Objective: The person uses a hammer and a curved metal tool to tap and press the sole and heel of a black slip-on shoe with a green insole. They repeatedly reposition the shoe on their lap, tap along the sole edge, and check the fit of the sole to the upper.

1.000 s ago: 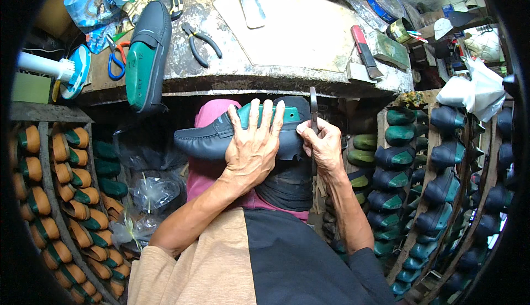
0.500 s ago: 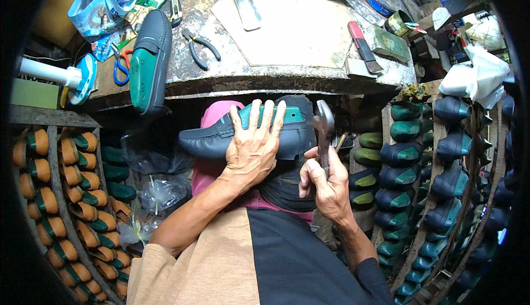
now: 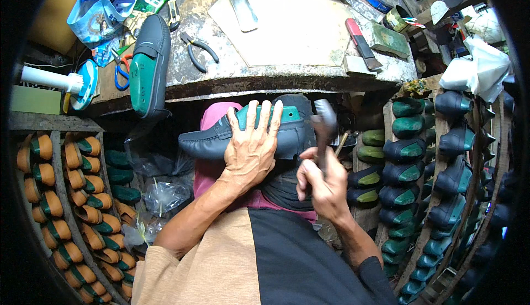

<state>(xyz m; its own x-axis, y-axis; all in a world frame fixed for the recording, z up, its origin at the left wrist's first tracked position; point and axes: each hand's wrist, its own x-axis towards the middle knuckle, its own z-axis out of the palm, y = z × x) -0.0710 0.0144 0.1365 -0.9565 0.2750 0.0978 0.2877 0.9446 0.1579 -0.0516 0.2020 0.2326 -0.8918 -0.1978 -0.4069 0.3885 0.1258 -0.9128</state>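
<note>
On my lap lies a dark grey loafer (image 3: 205, 142) on a green shoe last (image 3: 290, 115), its toe pointing left. My left hand (image 3: 251, 145) presses over its side with fingers spread across the upper and the last, gripping it in place. By the heel, my right hand (image 3: 326, 186) is closed round the handle of a hammer (image 3: 327, 121). The hammer's head is raised beside the heel, slightly blurred and apart from the shoe. A second dark loafer (image 3: 160, 42) with a green last in it leans at the bench's left edge.
The worn bench (image 3: 193, 84) ahead carries pliers (image 3: 194, 51), a pale board (image 3: 287, 34), a red-handled blade (image 3: 361, 45) and scissors (image 3: 120, 70). Racks of orange-brown shoes (image 3: 52, 203) stand left; racks of dark shoes (image 3: 398, 173) on green lasts stand right. Clear plastic bags (image 3: 165, 195) lie by my left arm.
My right hand has turned and shifted slightly, tilting the hammer so its head faces differently beside the heel. My left hand and the loafer stay nearly in place.
</note>
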